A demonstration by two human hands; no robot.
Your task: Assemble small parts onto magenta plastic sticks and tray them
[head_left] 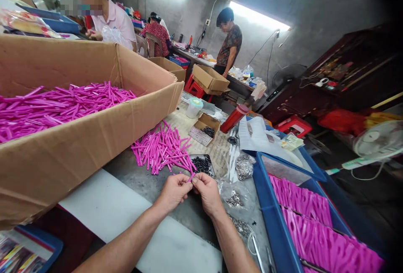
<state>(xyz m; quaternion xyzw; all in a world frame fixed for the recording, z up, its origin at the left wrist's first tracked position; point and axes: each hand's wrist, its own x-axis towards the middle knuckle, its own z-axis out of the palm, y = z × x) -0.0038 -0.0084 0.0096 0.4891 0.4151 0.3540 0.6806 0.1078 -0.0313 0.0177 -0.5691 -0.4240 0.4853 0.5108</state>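
My left hand and my right hand meet over the grey table, fingers pinched together on one thin pink plastic stick. Just beyond them lies a loose pile of the same pink sticks. A small black tray of dark metal bits sits right behind my right hand. A clear bag of silvery small parts lies to the right of it.
A big cardboard box full of pink sticks fills the left. A blue crate holds stacked pink sticks at the right. A small carton, a red flask and a white cup stand farther back. Other people work at far tables.
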